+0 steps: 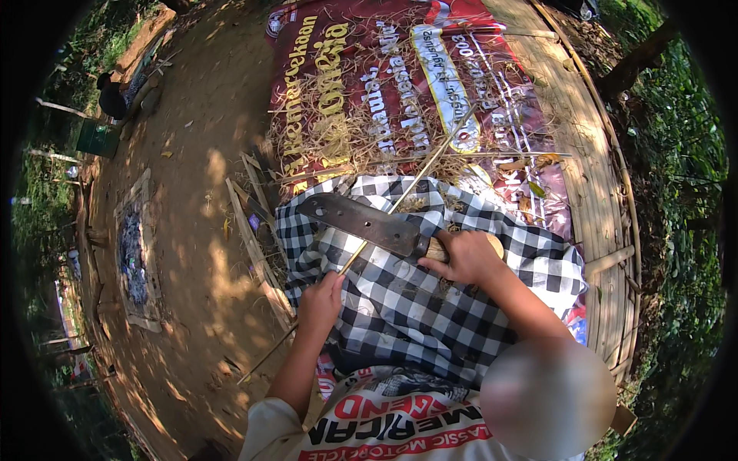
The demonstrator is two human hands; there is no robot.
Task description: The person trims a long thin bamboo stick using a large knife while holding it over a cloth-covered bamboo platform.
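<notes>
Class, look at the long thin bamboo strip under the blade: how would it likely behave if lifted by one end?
The bamboo strip is very long and thin, so it would probably flex and droop rather than stay rigid. It looks light for its length. Held only by the left hand under the knife, its free end would likely wobble.

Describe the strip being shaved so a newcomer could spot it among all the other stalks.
Start at the black-and-white checked cloth over the person's lap. The bamboo strip crosses it diagonally, gripped low by the left hand and passing under the broad dark knife held by the right hand. Unlike the loose shavings, it is long and straight.
</notes>
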